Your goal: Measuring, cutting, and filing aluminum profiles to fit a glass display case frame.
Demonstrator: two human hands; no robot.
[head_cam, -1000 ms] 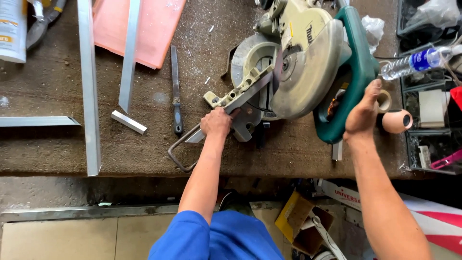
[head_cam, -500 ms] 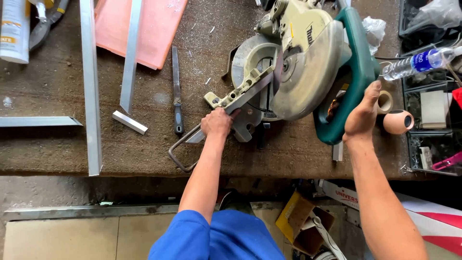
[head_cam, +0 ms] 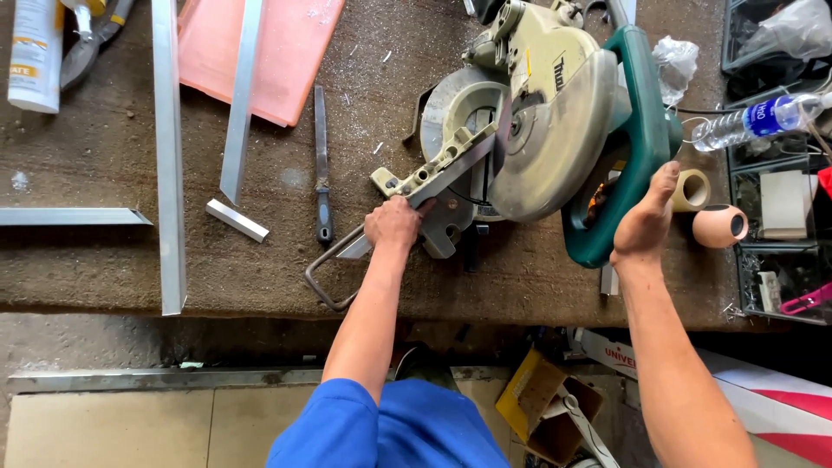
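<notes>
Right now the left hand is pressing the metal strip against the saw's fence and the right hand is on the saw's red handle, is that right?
Not quite: the handle is green, not red, as the head view shows. The rest holds: the left hand presses the metal strip against the fence of the saw, and the right hand is on that handle.
</notes>
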